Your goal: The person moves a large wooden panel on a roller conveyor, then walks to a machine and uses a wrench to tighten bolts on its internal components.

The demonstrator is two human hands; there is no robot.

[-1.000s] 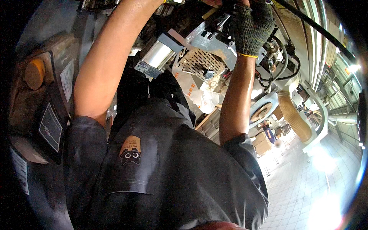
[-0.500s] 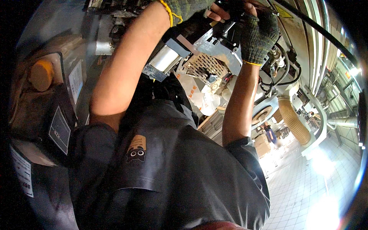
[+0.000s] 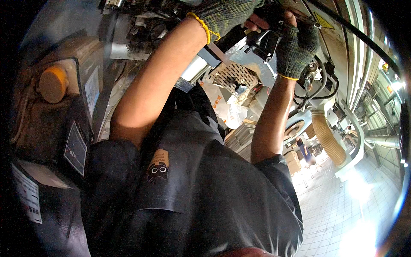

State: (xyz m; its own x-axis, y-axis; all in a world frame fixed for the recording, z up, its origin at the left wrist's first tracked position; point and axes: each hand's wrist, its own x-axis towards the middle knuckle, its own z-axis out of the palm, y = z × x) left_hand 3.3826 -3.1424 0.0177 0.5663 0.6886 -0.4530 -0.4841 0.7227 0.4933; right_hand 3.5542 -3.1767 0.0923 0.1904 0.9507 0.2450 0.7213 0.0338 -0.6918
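My left hand (image 3: pixel 229 18), in a dark green knitted glove with a yellow cuff, reaches up to the top edge. Its bare fingertips curl against a black machine part (image 3: pixel 272 18). The right hand (image 3: pixel 298 51), gloved alike, is on the other side of that part, its fingers curled and its bare thumb pointing up. Whatever either hand grips is dark and partly cut off, so I cannot make it out. Just below, between the hands, is a metal bracket (image 3: pixel 264 49) with black fittings. A perforated metal plate (image 3: pixel 237 75) lies beneath it.
Black hoses (image 3: pixel 327 85) loop beside my right wrist. Farther right hangs a ribbed tan duct (image 3: pixel 327 139). A dark machine housing with an orange knob (image 3: pixel 54 84) stands by my left arm. Another person (image 3: pixel 305 150) is in the distance on the tiled floor (image 3: pixel 334 205).
The view has shifted slightly, so surroundings sit a little lower and to the right. My left forearm and hand have moved rightward, showing more of the glove. Both hands stay at the black part.
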